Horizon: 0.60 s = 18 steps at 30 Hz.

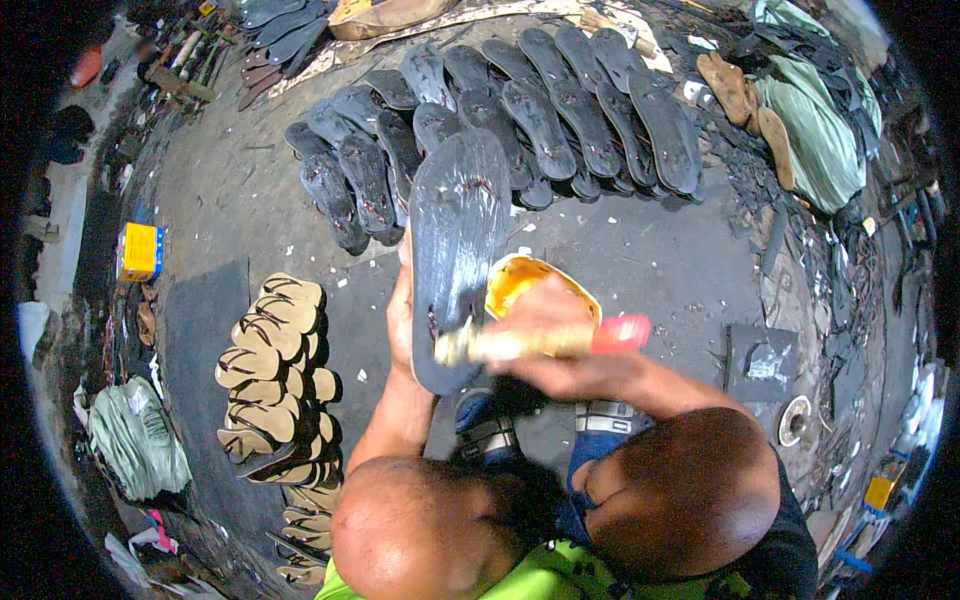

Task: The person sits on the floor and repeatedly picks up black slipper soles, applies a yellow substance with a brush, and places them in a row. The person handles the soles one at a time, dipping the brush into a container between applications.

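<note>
My left hand (401,318) grips a black shoe sole (456,230) along its left side, with the fingers mostly hidden beneath it. The sole stands lengthwise in front of me, and wet, shiny streaks run down its face. In my right hand (548,318) is a brush (495,345) with a red handle end, blurred by motion. Its pale bristles lie against the lower part of the sole. Just behind the right hand, partly covered by it, a shallow container (520,272) holds amber-yellow liquid.
Rows of black soles (590,125) lie beyond the held one. Stacked tan thong sandals (262,345) are on the left, near a yellow-and-blue tin (141,252). Pale green sacks (815,130) and black scraps lie at the right. My bent knees (680,490) rise close below my hands.
</note>
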Available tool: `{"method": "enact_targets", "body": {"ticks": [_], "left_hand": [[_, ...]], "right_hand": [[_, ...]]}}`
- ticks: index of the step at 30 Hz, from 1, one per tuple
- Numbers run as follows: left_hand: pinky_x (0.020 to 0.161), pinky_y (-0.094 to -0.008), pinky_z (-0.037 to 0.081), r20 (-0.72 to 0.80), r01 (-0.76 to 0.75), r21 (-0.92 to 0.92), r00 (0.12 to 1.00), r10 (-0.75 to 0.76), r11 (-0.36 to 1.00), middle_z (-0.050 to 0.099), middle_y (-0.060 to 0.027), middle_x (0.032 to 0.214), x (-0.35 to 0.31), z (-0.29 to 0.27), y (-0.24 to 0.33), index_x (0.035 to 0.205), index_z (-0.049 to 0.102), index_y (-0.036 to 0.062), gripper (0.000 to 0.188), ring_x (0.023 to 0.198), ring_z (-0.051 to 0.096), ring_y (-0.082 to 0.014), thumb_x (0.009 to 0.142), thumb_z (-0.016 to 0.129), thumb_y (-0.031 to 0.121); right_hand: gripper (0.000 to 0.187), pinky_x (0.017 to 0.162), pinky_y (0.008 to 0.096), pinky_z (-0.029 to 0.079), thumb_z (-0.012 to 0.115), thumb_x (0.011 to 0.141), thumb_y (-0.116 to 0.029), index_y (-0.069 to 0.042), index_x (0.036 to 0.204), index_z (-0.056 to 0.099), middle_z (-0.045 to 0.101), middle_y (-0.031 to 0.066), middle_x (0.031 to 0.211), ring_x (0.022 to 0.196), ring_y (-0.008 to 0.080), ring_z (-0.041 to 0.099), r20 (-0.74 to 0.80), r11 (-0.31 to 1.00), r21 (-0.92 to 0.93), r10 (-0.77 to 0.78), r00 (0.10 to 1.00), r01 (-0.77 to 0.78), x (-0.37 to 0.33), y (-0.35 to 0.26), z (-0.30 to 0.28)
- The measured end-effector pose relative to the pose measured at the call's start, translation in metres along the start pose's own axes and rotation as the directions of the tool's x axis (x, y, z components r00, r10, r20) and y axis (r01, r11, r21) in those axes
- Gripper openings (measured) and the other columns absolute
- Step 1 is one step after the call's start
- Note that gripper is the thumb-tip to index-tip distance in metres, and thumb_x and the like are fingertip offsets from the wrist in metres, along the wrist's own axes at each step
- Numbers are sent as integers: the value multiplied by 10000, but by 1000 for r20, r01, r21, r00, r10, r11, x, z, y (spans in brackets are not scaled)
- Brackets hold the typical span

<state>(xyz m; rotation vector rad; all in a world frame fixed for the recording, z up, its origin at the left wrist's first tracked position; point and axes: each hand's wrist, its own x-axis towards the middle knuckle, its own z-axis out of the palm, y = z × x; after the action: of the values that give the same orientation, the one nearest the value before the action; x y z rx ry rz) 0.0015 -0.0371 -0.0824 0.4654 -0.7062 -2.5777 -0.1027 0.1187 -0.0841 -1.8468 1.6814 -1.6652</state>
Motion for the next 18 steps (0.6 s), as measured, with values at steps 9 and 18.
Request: {"method": "enact_targets", "body": {"ticks": [9, 18], "left_hand": [[942, -424, 516, 123, 171, -121, 980, -156, 978, 624, -134, 1204, 7, 32, -11, 1269, 549, 47, 414, 1081, 627, -254, 1034, 398, 352], [920, -414, 531, 31, 98, -162, 995, -95, 982, 617, -115, 1223, 26, 19, -1, 1330, 490, 87, 386, 1042, 646, -240, 1037, 385, 314]], "right_hand": [[111, 769, 301, 493, 703, 877, -141, -34, 903, 687, 649, 27, 880, 855, 159, 620, -401, 957, 111, 291, 869, -270, 85, 22, -81], [270, 685, 382, 416, 714, 724, -208, -118, 976, 680, 628, 22, 864, 782, 227, 593, 96, 953, -186, -224, 970, 239, 21, -15, -22]]}}
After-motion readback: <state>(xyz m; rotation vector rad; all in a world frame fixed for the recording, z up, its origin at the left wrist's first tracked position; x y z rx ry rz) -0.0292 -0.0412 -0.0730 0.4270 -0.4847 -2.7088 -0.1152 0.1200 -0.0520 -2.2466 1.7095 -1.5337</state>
